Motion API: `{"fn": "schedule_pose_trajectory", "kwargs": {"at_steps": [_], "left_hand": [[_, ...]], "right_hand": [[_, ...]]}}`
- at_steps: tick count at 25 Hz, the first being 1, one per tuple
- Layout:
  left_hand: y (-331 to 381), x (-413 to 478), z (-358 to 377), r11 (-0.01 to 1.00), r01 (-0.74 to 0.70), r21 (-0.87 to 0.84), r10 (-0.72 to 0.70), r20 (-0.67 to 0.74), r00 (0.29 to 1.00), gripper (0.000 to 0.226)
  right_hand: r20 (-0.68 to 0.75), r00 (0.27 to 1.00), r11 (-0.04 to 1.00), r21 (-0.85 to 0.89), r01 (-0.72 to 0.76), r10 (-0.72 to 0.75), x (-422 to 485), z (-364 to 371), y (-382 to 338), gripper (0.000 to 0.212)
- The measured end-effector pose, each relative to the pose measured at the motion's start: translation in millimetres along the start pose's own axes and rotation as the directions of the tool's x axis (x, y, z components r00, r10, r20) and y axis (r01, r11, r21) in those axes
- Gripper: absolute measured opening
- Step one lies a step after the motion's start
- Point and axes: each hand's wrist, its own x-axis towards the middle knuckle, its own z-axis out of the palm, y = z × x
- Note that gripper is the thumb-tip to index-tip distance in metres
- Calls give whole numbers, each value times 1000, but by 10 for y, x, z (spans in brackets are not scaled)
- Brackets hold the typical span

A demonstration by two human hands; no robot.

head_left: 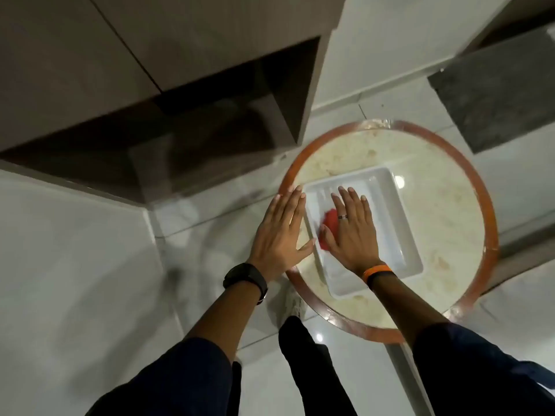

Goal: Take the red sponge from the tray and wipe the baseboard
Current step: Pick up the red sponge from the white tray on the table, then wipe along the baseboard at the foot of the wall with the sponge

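Note:
A white rectangular tray lies on a round table with a pale top and an orange-brown rim. In the tray's left half sits the red sponge, mostly covered by my right hand. That hand is flat over the sponge with fingers stretched out and the thumb at the sponge's near edge; it does not grip it. My left hand hovers flat and open just left of the tray, over the table's rim. A white baseboard runs along the foot of the wall beyond the table.
A dark brown cabinet with an open recess stands at upper left. A grey block juts in at upper right. The floor is glossy white tile. My legs stand close to the table's near edge.

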Motion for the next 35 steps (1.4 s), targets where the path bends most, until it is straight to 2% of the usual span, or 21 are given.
{"fn": "schedule_pose_trajectory", "kwargs": {"at_steps": [2, 4, 6, 9, 12, 14, 16, 18, 20, 23, 25, 27, 28, 30, 32, 33, 35], "left_hand": [[143, 104, 316, 1000, 7, 11, -9, 109, 994, 96], [198, 67, 511, 997, 40, 71, -54, 217, 975, 103], [241, 55, 635, 995, 28, 94, -51, 261, 964, 108], [212, 48, 681, 993, 19, 114, -47, 249, 967, 110], [213, 54, 641, 994, 20, 109, -47, 255, 966, 111], [165, 10, 591, 996, 21, 86, -41, 246, 968, 111], [47, -101, 544, 998, 49, 49, -59, 218, 974, 109], [-135, -257, 534, 997, 68, 32, -73, 221, 973, 109], [-390, -527, 581, 997, 74, 30, -79, 240, 968, 110], [-945, -1195, 794, 987, 97, 131, -136, 330, 934, 108], [-1443, -1753, 1064, 964, 146, 223, -230, 417, 879, 106], [-1979, -2250, 1415, 931, 167, 324, -322, 515, 795, 108], [-2229, -2433, 1585, 915, 164, 370, -363, 572, 735, 110], [-2692, -2702, 1943, 876, 144, 460, -447, 665, 599, 116], [-3086, -2866, 2294, 835, 91, 542, -514, 712, 477, 118], [-3253, -2891, 2449, 812, 44, 582, -539, 719, 439, 119], [-3527, -2834, 2706, 776, -57, 628, -564, 731, 384, 118]], "right_hand": [[60, 998, 1000, 25, -10, 8, -123, 280, 237, 71], [62, 997, 998, 32, 45, -47, -320, 505, 352, 67], [33, 995, 994, 61, 93, -95, -404, 672, 475, 59], [-70, 990, 986, 105, 129, -122, -317, 708, 557, 43], [-74, 996, 982, 179, 55, -43, -175, 559, 529, 40], [-60, 996, 962, 267, -53, 72, -143, 391, 412, 44], [-117, 976, 927, 351, -132, 183, -176, 233, 176, 46], [-223, 944, 897, 421, -132, 243, -260, 140, -197, 48], [-253, 928, 834, 544, -98, 274, -373, 192, -658, 49], [-96, 967, 725, 681, -109, 235, -537, 682, -1389, 48], [133, 975, 664, 715, -219, 178, -653, 1345, -1887, 47], [392, 911, 558, 730, -395, 132, -757, 2180, -2359, 44], [488, 865, 505, 722, -474, 115, -804, 2613, -2554, 44], [634, 768, 468, 655, -593, 86, -882, 3463, -2932, 42], [739, 671, 443, 585, -679, 53, -928, 4222, -3308, 43], [767, 641, 432, 563, -704, 45, -920, 4533, -3487, 45], [785, 618, 398, 555, -730, 38, -864, 5006, -3820, 47]]}}
